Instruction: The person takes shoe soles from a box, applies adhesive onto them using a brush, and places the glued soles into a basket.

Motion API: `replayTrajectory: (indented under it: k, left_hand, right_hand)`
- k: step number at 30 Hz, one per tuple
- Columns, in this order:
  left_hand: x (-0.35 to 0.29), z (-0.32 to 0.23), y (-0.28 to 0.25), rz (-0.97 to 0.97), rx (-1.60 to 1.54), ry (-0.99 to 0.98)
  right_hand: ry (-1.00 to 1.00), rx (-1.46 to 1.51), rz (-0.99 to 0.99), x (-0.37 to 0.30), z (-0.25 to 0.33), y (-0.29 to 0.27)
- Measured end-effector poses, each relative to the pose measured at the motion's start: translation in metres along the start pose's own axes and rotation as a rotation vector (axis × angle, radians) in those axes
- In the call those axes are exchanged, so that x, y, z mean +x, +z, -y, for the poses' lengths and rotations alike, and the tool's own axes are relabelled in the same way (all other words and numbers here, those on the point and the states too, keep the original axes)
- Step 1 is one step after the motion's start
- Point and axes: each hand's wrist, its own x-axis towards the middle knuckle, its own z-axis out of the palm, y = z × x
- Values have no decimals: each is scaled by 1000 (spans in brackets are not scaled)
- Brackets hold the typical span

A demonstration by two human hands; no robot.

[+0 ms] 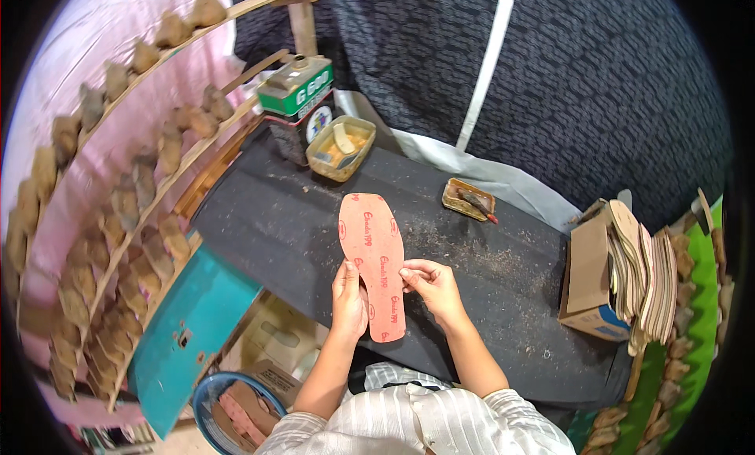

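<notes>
A pinkish-orange insole board [373, 258], cut in the outline of a shoe sole and printed with red marks, is held up over the dark worktable. My left hand [348, 302] grips its left edge, thumb on top and the other fingers underneath. At the right edge, my right hand [431, 288] pinches the board between thumb and fingers. The board's broader end points away from me, and its narrower end lies between my wrists.
The black-covered table [291, 227] bears a green and black can [297, 105], a tub of yellowish glue [343, 147], a small tray [469, 199] with a red-tipped tool and a carton [586, 270] of stacked sole pieces. Racks of wooden shoe lasts [126, 203] stand left; a blue bin [206, 412] sits below.
</notes>
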Motion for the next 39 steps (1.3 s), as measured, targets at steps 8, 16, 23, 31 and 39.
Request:
replayTrajectory:
  k: [8, 16, 23, 31, 39]
  left_hand:
    - [-97, 15, 4, -142, 62, 55]
    - [-222, 33, -4, -304, 209, 157]
    - [-326, 23, -34, -543, 251, 263]
    - [-398, 7, -56, -697, 237, 362]
    - [-465, -28, -121, -824, 236, 391]
  right_hand:
    - [26, 15, 45, -55, -10, -11]
    - [43, 77, 253, -123, -39, -8]
    - [145, 79, 460, -185, -58, 49]
    - [212, 67, 682, -231, -80, 114]
    - [300, 61, 794, -274, -125, 207]
